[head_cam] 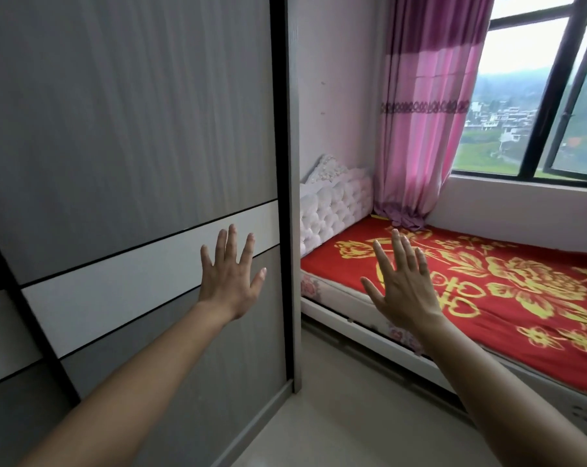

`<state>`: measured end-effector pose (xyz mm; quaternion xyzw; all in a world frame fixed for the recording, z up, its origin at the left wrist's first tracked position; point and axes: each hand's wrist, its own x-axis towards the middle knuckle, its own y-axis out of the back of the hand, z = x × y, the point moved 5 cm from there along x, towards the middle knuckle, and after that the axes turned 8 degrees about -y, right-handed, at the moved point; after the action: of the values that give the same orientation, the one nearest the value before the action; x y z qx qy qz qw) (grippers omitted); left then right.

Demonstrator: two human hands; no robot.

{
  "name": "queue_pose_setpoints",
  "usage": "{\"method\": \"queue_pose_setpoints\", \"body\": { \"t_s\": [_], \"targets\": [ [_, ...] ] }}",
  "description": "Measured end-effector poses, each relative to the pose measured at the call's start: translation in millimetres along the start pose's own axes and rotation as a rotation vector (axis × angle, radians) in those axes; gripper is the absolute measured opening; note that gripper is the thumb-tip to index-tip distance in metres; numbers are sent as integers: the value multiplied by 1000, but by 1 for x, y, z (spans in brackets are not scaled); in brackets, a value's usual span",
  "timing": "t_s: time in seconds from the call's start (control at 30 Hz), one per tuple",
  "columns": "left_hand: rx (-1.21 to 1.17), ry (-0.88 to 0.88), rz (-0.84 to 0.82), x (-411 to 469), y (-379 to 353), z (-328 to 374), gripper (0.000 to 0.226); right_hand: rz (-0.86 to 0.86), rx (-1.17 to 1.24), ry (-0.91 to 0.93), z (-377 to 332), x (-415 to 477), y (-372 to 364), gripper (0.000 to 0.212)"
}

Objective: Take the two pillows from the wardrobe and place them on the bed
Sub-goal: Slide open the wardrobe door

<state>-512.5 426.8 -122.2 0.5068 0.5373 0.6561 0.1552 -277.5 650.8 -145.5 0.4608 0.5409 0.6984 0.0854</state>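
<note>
The grey wardrobe (123, 136) fills the left half of the view, its sliding door with a white band closed. No pillows are visible. The bed (507, 298) stands to the right under a red sheet with yellow flowers. My left hand (229, 274) is raised with fingers spread in front of the door's white band, near its right edge. My right hand (403, 284) is also raised with fingers spread, held in the air in front of the bed's near corner. Both hands hold nothing.
A white tufted headboard (335, 200) stands against the far wall. A pink curtain (423, 123) hangs at the bed's far corner beside a large window (534, 96). Pale floor (346, 416) lies between wardrobe and bed.
</note>
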Motion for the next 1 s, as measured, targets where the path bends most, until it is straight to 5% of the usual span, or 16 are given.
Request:
{"method": "queue_pose_setpoints", "body": {
  "t_s": [0.33, 0.67, 1.0],
  "targets": [
    [78, 115, 24, 196, -98, -29, 72, -71, 162, 1, -2, 227, -135, 81],
    [255, 93, 150, 292, -180, -117, 77, -237, 355, 242, -131, 352, -254, 78],
    [437, 78, 375, 336, -225, -159, 81, -298, 763, 80, -228, 442, -322, 75]
  ]
}}
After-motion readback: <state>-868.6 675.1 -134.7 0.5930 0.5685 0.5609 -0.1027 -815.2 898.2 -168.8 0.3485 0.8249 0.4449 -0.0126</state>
